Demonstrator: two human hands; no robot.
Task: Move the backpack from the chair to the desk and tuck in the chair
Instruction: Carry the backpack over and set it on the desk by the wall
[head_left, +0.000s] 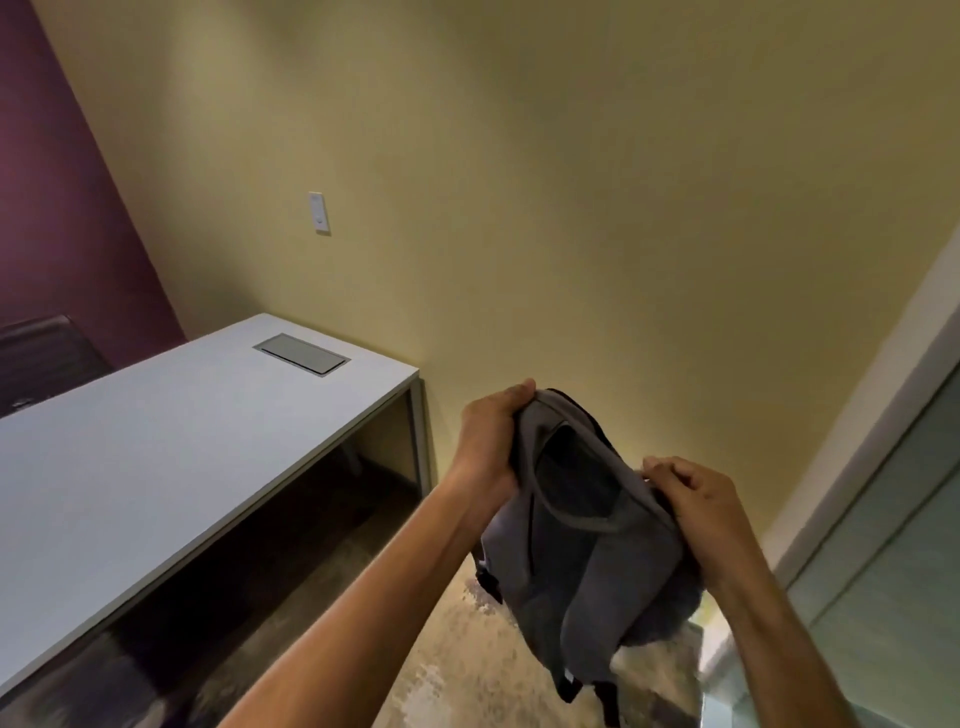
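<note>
A grey backpack (576, 561) hangs in the air to the right of the desk, its straps dangling toward the floor. My left hand (491, 441) grips its top left edge. My right hand (691, 509) grips its top right edge. The white desk (156, 447) stretches along the left, its near right corner a short way left of the bag. A dark chair (47, 353) shows partly behind the desk at the far left; no other chair is in view.
A grey cable hatch (301, 354) is set into the desk top near the wall. A yellow wall with a white switch plate (319, 213) stands ahead. A glass partition (883, 545) with a white frame runs along the right. Patterned carpet (467, 665) lies below.
</note>
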